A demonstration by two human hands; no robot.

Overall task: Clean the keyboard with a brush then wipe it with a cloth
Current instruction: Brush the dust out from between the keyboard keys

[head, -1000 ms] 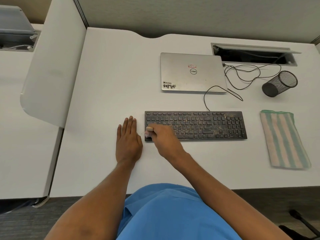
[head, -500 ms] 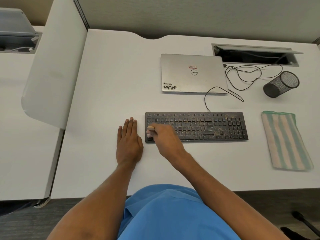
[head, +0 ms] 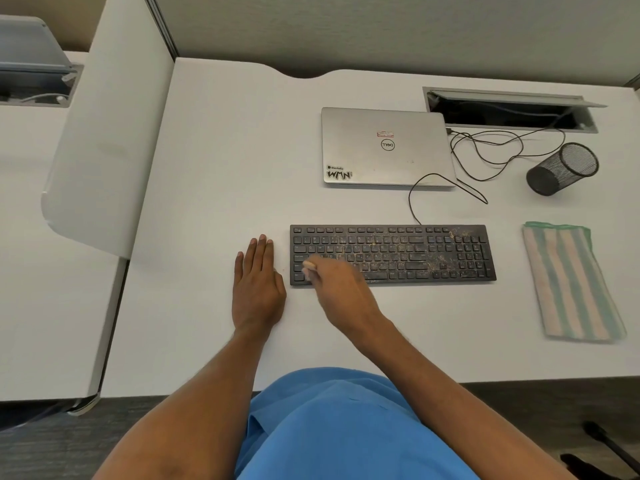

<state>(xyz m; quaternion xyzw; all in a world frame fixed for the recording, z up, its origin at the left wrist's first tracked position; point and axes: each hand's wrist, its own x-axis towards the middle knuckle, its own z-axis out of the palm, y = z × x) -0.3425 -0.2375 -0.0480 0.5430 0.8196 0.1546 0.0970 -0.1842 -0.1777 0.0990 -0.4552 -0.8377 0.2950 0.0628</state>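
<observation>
A black keyboard (head: 415, 252) lies on the white desk (head: 214, 174), with pale crumbs and dust scattered over its middle and right keys. My right hand (head: 341, 289) hovers over the keyboard's left end and grips a small light-coloured brush (head: 309, 267), whose tip touches the lower-left keys; the hand is motion-blurred. Just left of the keyboard, my left hand (head: 258, 285) rests flat on the desk with straight fingers. A green-and-cream striped cloth (head: 571, 282) lies folded to the right of the keyboard.
A closed silver laptop (head: 386, 147) sits behind the keyboard, with black cables (head: 485, 150) trailing to an open cable hatch (head: 512, 110). A black mesh pen cup (head: 562, 169) lies on its side at the right. A white partition (head: 104, 133) borders the desk's left side.
My right hand with the brush has shifted slightly right and down over the left keys. The left hand stays flat where it was.
</observation>
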